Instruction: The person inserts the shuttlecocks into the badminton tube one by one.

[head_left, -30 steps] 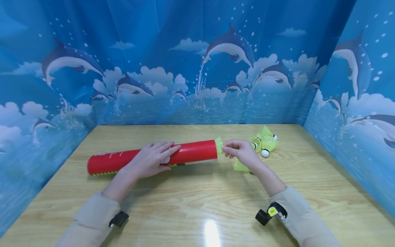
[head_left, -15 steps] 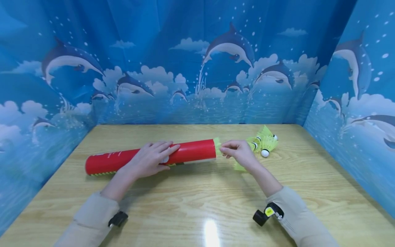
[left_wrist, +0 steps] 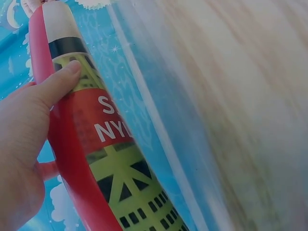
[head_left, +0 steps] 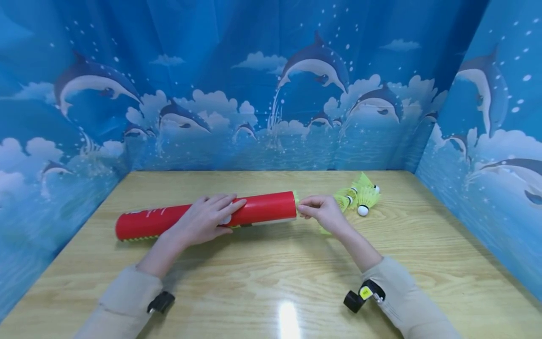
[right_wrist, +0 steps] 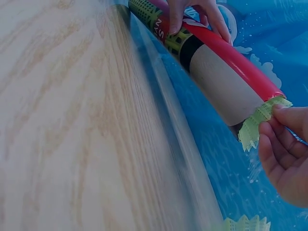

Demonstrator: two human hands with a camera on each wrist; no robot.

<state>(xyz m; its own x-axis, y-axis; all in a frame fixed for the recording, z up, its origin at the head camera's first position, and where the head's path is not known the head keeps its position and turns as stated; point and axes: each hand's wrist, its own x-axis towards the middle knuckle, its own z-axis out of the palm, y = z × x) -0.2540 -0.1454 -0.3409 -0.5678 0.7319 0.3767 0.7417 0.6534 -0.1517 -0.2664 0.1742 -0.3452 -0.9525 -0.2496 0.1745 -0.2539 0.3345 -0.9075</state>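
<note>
A red shuttlecock tube lies across the table, its right end slightly farther back than its left. My left hand grips the tube around its middle; in the left wrist view the thumb presses on its printed side. At the tube's right end my right hand pinches the feathered skirt of a yellow-green shuttlecock. Most of that shuttlecock is inside the tube, with only the jagged skirt edge showing at the mouth. Its cork is hidden.
Several yellow-green shuttlecocks with white corks lie in a loose heap behind and right of my right hand. The wooden table ends at a blue dolphin-print curtain at the back and sides.
My right hand has moved left with the shuttlecock, which has slid deeper into the tube. The tube has shifted slightly left under my left hand.
</note>
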